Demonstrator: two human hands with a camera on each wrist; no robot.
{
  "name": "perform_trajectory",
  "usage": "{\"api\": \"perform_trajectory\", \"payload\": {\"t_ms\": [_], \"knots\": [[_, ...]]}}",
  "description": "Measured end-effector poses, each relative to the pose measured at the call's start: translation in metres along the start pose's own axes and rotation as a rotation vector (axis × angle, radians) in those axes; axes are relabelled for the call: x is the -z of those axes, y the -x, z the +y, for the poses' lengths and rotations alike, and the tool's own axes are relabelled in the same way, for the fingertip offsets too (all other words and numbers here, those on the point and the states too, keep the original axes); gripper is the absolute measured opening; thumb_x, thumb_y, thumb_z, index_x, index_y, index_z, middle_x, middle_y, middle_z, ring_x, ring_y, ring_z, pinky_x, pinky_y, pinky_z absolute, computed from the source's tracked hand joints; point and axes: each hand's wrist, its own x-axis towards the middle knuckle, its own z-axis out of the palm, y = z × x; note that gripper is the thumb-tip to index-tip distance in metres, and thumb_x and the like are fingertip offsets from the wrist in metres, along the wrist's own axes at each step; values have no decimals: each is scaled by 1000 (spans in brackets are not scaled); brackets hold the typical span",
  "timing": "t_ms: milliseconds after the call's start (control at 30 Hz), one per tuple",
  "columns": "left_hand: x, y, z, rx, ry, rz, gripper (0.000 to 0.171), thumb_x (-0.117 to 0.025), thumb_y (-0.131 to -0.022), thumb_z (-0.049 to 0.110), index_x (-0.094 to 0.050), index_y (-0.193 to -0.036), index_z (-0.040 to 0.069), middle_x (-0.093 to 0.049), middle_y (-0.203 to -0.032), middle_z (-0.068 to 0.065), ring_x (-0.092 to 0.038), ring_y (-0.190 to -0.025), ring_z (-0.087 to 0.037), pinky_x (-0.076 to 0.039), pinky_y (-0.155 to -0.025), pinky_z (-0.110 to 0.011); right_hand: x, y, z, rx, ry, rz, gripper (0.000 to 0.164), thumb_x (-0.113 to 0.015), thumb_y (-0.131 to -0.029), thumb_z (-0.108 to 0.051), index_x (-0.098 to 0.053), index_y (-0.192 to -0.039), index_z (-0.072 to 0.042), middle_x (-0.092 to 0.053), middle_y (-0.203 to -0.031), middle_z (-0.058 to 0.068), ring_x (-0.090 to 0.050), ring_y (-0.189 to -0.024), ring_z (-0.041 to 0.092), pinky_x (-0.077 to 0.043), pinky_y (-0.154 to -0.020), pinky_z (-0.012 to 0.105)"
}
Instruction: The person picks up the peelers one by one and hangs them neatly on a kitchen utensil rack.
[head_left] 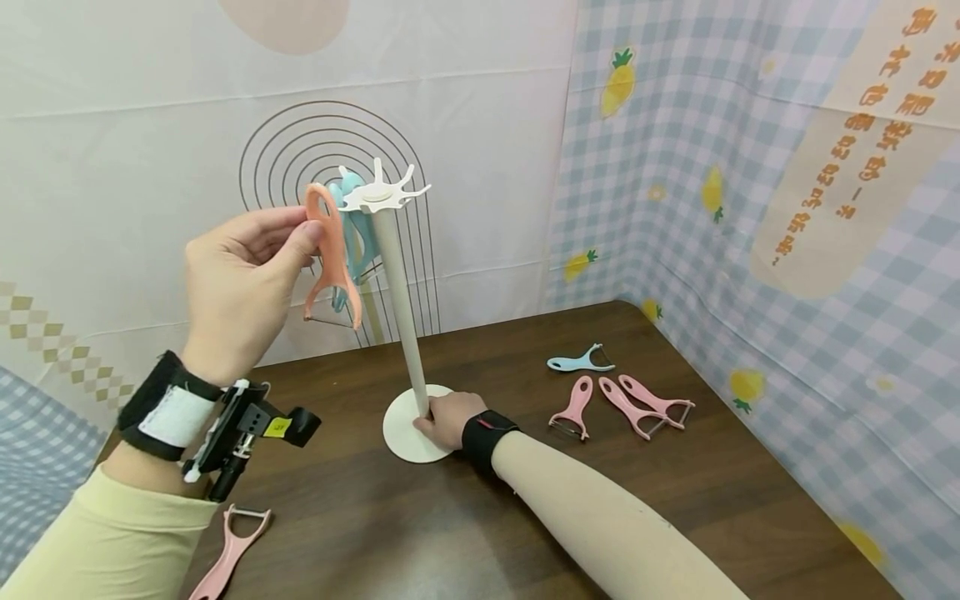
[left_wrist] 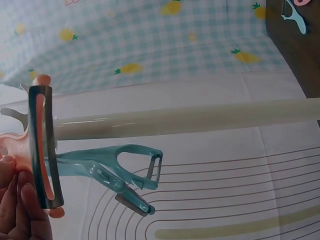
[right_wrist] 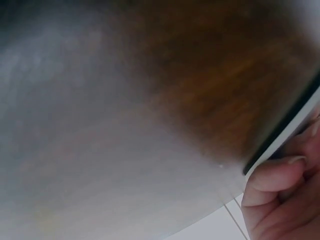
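Observation:
My left hand (head_left: 243,279) pinches an orange peeler (head_left: 327,246) by its looped handle, blade end down, beside the hooked top (head_left: 378,197) of a white stand (head_left: 401,300). Teal peelers (left_wrist: 100,162) hang from hooks just behind it, blades down, partly hidden by the orange one in the head view. Down at the round base (head_left: 405,446), my right hand (head_left: 452,419) grips the stand's foot, its thumb near the pole. The right wrist view shows curled fingers (right_wrist: 277,182) at the base's rim.
On the brown table (head_left: 525,508), a light blue peeler (head_left: 577,363) and several pink peelers (head_left: 576,407) lie to the right. Another pink peeler (head_left: 228,554) lies at the front left. A white cloth (head_left: 480,167) hangs behind, a checked cloth (head_left: 675,208) on the right.

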Motion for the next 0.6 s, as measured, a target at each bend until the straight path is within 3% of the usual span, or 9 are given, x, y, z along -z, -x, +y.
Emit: {"api": "perform_trajectory", "payload": {"t_ms": [600], "knots": [[-5,0,-1,16,37,-77,26,-67,-93,18,-69,-109,-1,-71,-90,-2,-68,-76,-14,-52,-70,-22,-3,-1,1,12,8,15,32,-54,-95,-51,-65,-95,-21,-60,-73,-9,-57,-67,11,-44,-61,31]]}}
